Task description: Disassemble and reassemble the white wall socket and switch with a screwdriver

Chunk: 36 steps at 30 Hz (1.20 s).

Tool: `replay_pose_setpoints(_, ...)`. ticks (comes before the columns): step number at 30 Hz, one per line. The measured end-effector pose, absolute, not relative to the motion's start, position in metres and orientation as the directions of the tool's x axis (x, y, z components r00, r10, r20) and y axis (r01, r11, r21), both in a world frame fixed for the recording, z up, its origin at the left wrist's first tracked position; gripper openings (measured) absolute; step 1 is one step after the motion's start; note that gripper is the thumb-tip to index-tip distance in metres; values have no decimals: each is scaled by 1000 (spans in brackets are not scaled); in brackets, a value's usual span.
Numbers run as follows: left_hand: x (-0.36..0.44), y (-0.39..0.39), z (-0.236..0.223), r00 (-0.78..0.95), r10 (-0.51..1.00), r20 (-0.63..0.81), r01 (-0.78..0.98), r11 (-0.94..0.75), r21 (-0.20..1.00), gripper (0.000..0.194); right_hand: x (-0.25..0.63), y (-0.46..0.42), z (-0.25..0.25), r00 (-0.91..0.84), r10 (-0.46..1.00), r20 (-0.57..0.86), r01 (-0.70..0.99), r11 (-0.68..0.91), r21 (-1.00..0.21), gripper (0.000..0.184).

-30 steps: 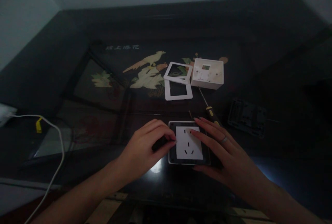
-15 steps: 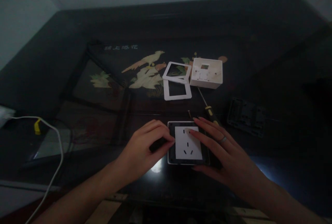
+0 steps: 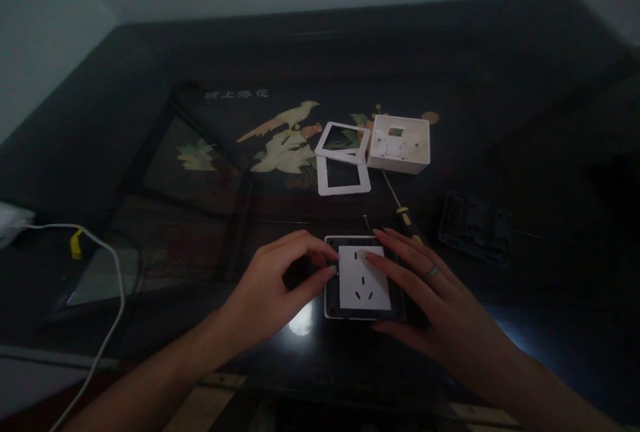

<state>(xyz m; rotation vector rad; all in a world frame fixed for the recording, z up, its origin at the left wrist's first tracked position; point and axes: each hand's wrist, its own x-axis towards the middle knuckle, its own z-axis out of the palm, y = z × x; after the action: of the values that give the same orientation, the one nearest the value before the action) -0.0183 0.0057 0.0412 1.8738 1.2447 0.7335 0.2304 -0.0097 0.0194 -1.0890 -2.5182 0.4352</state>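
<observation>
A wall socket point(image 3: 363, 292) with a white five-hole face and dark surround lies near the table's front edge. A pale rim shows around its outer edge. My right hand point(image 3: 433, 292) holds its right side, two fingertips over the top and the thumb at the lower edge. At the socket's left side is my left hand point(image 3: 285, 279), thumb and index fingertip slightly apart. A tiny shiny spot by the thumb tip is too small to name. Just above the socket is a screw point(image 3: 366, 221). A screwdriver point(image 3: 404, 213) lies behind my right fingers, its handle partly hidden.
Two overlapping white frames point(image 3: 345, 190) lie beyond the socket, beside an open white mounting box point(image 3: 400, 162). A dark plastic part point(image 3: 475, 229) is at the right. At the left, a white cable point(image 3: 121, 285) with a yellow tag point(image 3: 76, 244) crosses the glossy dark table point(image 3: 300, 52).
My left thumb and index finger have parted from a pinch at the socket's left edge. My right hand stays in place on the socket. The view has shifted slightly.
</observation>
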Motion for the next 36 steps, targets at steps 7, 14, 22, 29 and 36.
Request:
replay_pose_setpoints(7, -13, 6, 36, 342, 939, 43, 513, -226, 828, 8, 231, -11, 17, -643, 736, 209, 630, 665, -402, 66)
replay_pose_setpoints(14, -14, 6, 37, 370, 929, -6, 501, -194, 843, 8, 231, -11, 15, -641, 735, 221, 627, 668, -400, 65)
replay_pose_setpoints(22, -18, 9, 35, 340, 936, 90, 525, -268, 808, 8, 232, -9, 20, -636, 722, 273, 615, 688, -385, 63)
replay_pose_setpoints(29, 3, 30, 61, 534, 793, 294, 471, -568, 675, 8, 256, 0, 45, -321, 842, 434, 731, 511, -451, 26)
replay_pose_setpoints(36, 80, 69, 75, 844, 533, -65, 532, -814, 233, 33, 276, 11, 48, -85, 866, 493, 756, 378, -534, 19)
